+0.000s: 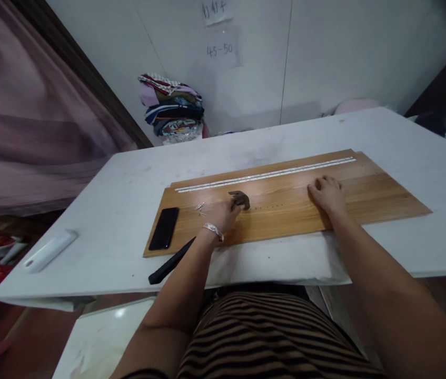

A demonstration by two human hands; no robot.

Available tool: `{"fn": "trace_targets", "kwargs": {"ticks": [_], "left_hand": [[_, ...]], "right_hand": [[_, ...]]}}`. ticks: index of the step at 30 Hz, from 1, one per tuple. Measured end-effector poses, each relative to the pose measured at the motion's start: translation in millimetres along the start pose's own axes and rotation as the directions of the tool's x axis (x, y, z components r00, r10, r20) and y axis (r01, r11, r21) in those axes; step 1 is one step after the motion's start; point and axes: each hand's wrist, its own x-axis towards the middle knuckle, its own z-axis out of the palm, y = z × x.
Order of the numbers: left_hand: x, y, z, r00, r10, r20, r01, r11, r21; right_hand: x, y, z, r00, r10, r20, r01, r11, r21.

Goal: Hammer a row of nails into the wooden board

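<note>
My left hand [224,213], a silver bracelet on its wrist, is closed around a hammer just below its dark metal head [240,199]. The black handle [169,265] runs back under my forearm, past the table's near edge. The hammer head rests on a long wooden board [380,197], next to a short row of small dark dots [266,207] in the wood. My right hand [327,193] lies palm down on the board further right, fingers loosely spread and holding nothing. A few loose nails [200,209] lie on the board left of my left hand.
The board lies on a white table [120,210]. A black phone [164,228] sits on the board's left end, and two pale strips [266,175] run along its far edge. A white oblong object [49,251] lies at the table's left. Folded cloths [173,110] are stacked by the wall.
</note>
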Motion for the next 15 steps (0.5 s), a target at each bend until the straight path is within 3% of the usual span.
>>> {"fn": "trace_targets", "kwargs": {"ticks": [6,15], "left_hand": [[-0.7,0.5,-4.7,1.0,-0.027,-0.01,0.027,0.999,-0.035],[1.5,0.7,2.1,1.0,-0.016,0.015,0.016,1.0,0.009]], "right_hand": [[0.8,1.4,3.1,1.0,0.004,-0.015,-0.004,1.0,-0.007],[1.7,2.1,3.2,1.0,0.0,-0.01,0.0,1.0,-0.007]]}}
